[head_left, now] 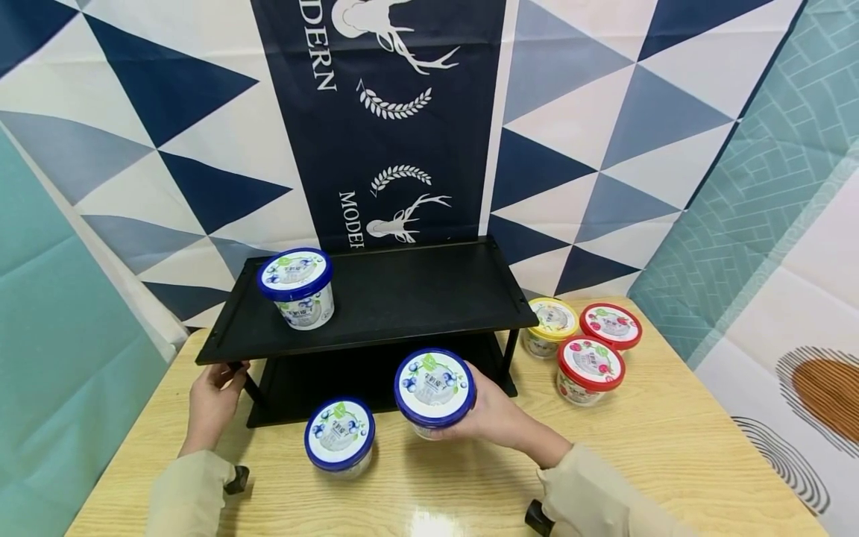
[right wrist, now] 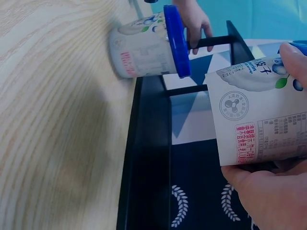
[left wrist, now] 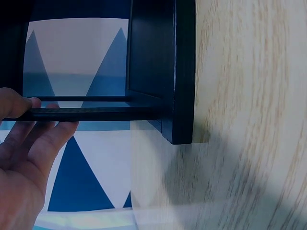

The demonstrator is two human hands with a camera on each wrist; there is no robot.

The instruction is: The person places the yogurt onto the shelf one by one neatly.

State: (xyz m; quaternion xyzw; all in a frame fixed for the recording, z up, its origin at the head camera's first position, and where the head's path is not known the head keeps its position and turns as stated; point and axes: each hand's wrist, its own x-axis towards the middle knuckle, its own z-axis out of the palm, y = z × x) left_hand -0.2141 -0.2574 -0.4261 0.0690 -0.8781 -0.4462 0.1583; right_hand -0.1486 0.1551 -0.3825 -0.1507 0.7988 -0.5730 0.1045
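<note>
My right hand (head_left: 493, 410) grips a blueberry yogurt tub with a blue lid (head_left: 435, 389), raised in front of the black two-tier rack (head_left: 409, 298). In the right wrist view, thumb and fingers hold the white printed tub wall (right wrist: 259, 110). At the rack's left end my left hand (head_left: 213, 399) pinches the thin front post (left wrist: 96, 114) just under the top shelf, thumb on one side and fingers on the other. A second blue-lidded tub (head_left: 340, 438) stands on the table before the rack. Another blue-lidded tub (head_left: 297, 287) sits on the top shelf's left end.
Right of the rack stand a yellow-lidded tub (head_left: 552, 321) and two red-lidded tubs, one nearer (head_left: 590, 365) and one behind (head_left: 611, 326). The wooden table (head_left: 671, 462) carries everything. Patterned cloth (head_left: 570, 97) hangs close behind the rack.
</note>
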